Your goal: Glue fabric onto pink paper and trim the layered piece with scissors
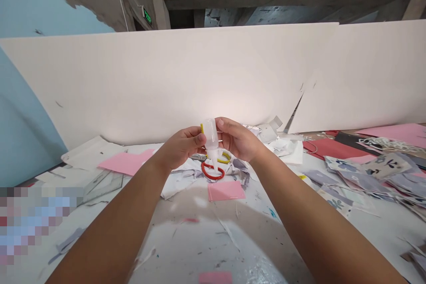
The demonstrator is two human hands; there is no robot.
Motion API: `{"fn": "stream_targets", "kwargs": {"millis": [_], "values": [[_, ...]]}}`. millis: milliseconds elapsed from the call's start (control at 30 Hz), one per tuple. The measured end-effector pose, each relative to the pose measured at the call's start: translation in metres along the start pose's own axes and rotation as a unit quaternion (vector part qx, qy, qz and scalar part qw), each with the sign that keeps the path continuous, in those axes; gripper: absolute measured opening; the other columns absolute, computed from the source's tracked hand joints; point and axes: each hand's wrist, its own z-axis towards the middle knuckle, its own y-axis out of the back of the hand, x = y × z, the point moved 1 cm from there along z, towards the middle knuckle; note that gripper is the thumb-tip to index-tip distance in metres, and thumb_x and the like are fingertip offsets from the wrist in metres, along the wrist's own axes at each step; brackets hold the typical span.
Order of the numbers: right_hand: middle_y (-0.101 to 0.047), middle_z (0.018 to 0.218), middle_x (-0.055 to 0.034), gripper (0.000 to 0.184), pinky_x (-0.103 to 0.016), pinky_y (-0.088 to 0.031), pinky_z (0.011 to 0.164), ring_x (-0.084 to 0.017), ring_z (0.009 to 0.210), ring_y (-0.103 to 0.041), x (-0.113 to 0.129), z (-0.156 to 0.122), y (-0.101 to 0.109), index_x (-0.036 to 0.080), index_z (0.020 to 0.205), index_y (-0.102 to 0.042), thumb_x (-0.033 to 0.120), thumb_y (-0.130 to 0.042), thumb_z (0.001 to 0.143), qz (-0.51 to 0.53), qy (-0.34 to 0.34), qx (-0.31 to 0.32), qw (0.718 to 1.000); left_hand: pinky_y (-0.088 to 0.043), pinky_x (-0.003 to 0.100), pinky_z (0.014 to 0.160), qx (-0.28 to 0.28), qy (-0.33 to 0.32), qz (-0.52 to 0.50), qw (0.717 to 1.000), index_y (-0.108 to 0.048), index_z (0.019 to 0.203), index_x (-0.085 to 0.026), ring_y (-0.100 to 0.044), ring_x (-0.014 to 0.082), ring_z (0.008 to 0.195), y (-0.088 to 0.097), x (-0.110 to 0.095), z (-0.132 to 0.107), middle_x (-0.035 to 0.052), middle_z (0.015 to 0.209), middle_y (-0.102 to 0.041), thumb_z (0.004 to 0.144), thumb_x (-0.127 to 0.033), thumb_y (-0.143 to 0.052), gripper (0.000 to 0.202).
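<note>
Left hand [179, 148] and right hand [238, 140] grip a bottle [210, 135].

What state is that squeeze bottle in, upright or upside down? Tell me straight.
Upside down: the squeeze bottle hangs with its pointed nozzle downward, its body held between the left hand and right hand.

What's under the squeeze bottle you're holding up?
Below the translucent squeeze bottle, a red loop and a yellow loop lie on crumpled white paper. The bottle's nozzle hides part of the red loop; the left hand and right hand hide anything further back.
</note>
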Motion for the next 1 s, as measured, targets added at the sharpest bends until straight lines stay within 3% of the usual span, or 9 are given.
{"fn": "stream_targets", "kwargs": {"millis": [200,667,800,1000], "values": [[-0.054,0.07,0.0024,0.012,-0.025,-0.047,0.062,-0.009,0.063,-0.054,0.003,-0.002,-0.002,0.019,0.077,-0.057,0.03,-0.059,0.074,-0.031,0.026,-0.001,0.999,-0.039,0.037,0.081,0.017,-0.023,-0.005,1.0,-0.06,0.101,-0.02,-0.05,0.0233,0.096,-0.001,-0.002,-0.001,0.0075,0.103,-0.058,0.067,-0.044,-0.062,0.042],[-0.058,0.073,0.0018,0.016,-0.027,-0.044,0.065,-0.011,0.068,-0.054,0.007,-0.005,-0.008,0.021,0.077,-0.062,0.033,-0.066,0.067,-0.079,0.058,0.016,0.995,-0.037,0.027,0.068,0.057,-0.063,0.024,0.996,-0.057,0.102,-0.022,-0.048,0.0175,0.085,-0.002,-0.005,-0.004,0.004,0.094,-0.057,0.068,-0.042,-0.063,0.04],[-0.059,0.076,0.0014,0.017,-0.031,-0.045,0.071,-0.012,0.072,-0.055,0.005,-0.004,-0.004,0.02,0.079,-0.062,0.033,-0.065,0.068,-0.085,0.05,0.014,0.995,-0.037,0.028,0.073,0.027,-0.051,0.035,0.998,-0.057,0.101,-0.023,-0.047,0.0176,0.088,0.003,0.0,-0.002,0.003,0.094,-0.057,0.068,-0.039,-0.063,0.038],[-0.059,0.074,0.0024,0.009,-0.028,-0.045,0.069,-0.01,0.069,-0.055,0.001,-0.003,0.005,0.019,0.074,-0.061,0.026,-0.064,0.07,-0.099,0.035,0.003,0.994,-0.036,0.029,0.075,-0.017,-0.011,0.064,0.998,-0.057,0.099,-0.022,-0.048,0.0171,0.087,0.009,0.009,-0.001,0.002,0.09,-0.057,0.068,-0.037,-0.064,0.035]]}}
